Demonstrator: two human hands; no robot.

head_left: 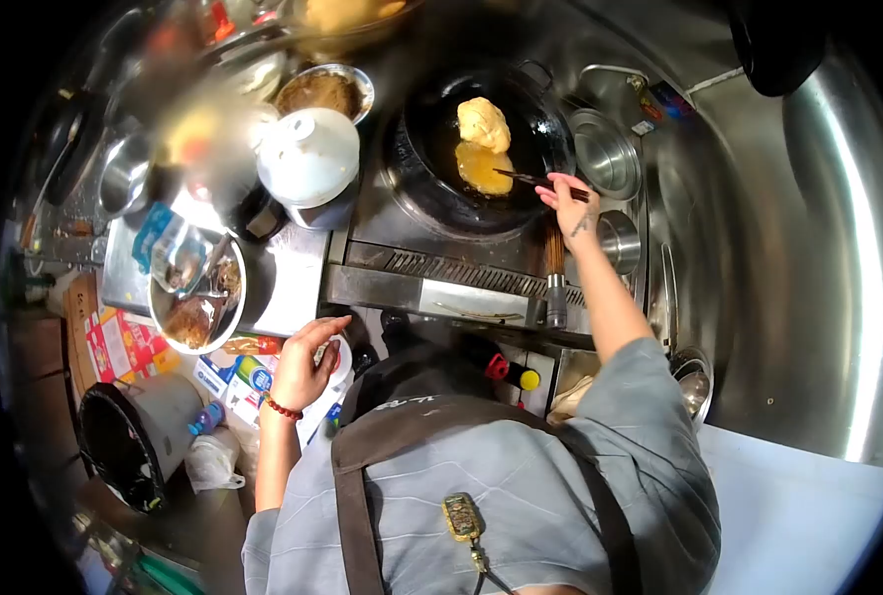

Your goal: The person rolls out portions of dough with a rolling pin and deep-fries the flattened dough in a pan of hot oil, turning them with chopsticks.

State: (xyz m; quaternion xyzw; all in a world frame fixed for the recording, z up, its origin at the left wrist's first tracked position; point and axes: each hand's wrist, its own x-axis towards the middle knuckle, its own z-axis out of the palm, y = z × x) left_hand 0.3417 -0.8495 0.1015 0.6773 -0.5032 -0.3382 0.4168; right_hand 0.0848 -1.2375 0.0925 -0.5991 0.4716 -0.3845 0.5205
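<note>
My right hand (572, 206) grips a pair of dark chopsticks (523, 178) over a black wok (431, 203) on the stove. The chopstick tips meet the near side of a flat, glossy yellow piece (483, 169) in the wok. Just beyond it sits a puffy, pale yellow lump (483, 124); the two touch or lie very close, and I cannot tell whether they are one piece. Below the counter's front edge, my left hand (307, 369) hangs with its fingers loosely stretched and nothing in them. A white round rim (340, 363) shows behind its fingertips.
Left of the wok stand a white lidded pot (307, 159) and a bowl of brown food (322, 91). A white basin (239, 312) with brown contents sits at the counter's edge. Metal pans (605, 154) and a bamboo brush (556, 288) lie right. A bin (159, 421) stands lower left.
</note>
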